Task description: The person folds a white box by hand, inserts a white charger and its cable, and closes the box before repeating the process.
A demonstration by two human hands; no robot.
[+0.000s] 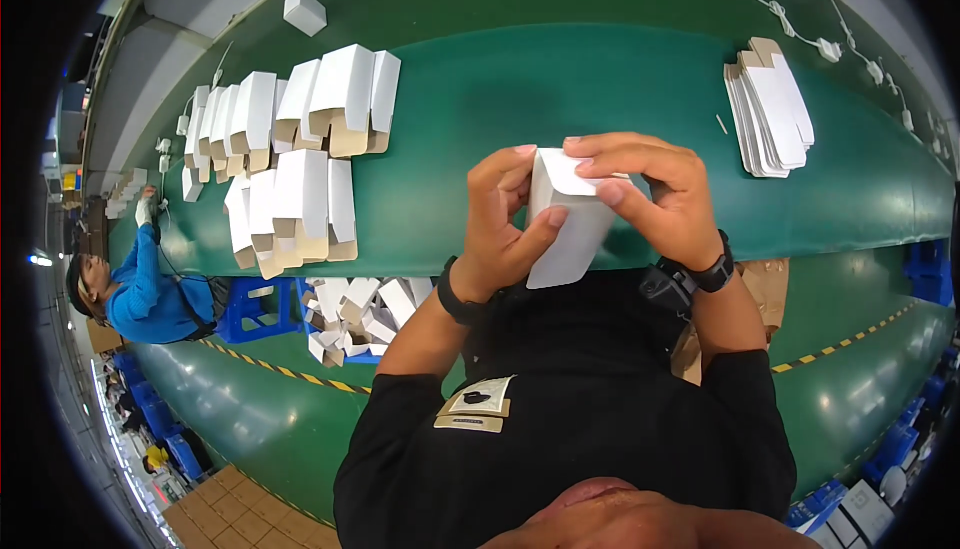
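Note:
A small white carton (575,244) is held up between my hands in front of my chest, above the near edge of the green table (540,89). My left hand (497,224) grips its left side, the thumb across the near face and the fingers round the back. Over the carton's top end, my right hand (665,184) has its thumb and fingertips pressed on the top flap. Part of that flap lies hidden under the fingers. Each wrist wears a black band.
Rows of white cartons with brown open ends (300,129) stand at left. Flat folded cartons (768,114) are stacked at right, with white plugs on cables (828,50) behind. A blue bin (365,314) of cartons sits below the table. A blue-sleeved person (160,289) works far left.

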